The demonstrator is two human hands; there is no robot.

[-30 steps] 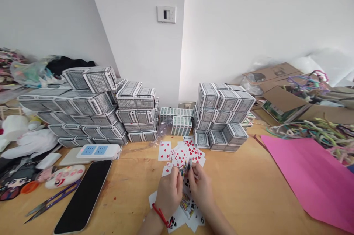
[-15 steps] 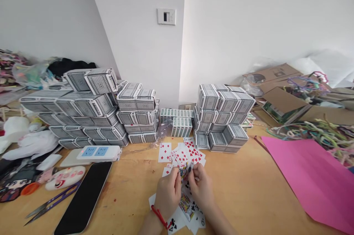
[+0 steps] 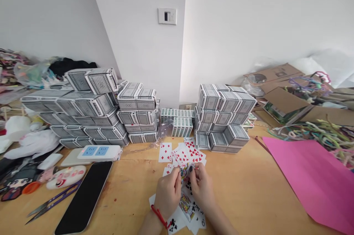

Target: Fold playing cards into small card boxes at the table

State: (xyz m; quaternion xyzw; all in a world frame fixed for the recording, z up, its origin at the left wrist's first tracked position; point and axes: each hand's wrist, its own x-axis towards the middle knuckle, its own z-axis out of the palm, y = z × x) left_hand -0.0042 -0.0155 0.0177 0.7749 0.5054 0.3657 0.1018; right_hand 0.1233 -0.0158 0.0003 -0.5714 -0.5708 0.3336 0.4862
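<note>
Between my two hands is a playing card (image 3: 184,172), its printed picture partly visible and its shape partly covered by my fingers. My left hand (image 3: 168,191), with a red cord bracelet (image 3: 160,217) at the wrist, pinches its left side. On the other side my right hand (image 3: 204,190) is closed on the same card, a dark nail showing. Loose face-up cards lie under and around my hands: a diamond card (image 3: 165,152) and a heart card (image 3: 193,149) beyond them, a king (image 3: 187,205) and a four of clubs (image 3: 177,221) nearer me.
Grey-patterned card blocks are stacked at left (image 3: 95,106), centre-left (image 3: 136,98) and right (image 3: 226,98). Small green-edged stacks (image 3: 182,127) stand between. On the left lie a phone (image 3: 84,198), purple-handled snips (image 3: 54,201) and a power strip (image 3: 99,152); at right, pink paper (image 3: 309,179).
My fingers have shifted slightly on the card, and a little more of its coloured picture shows. The loose cards and stacks stay as they were.
</note>
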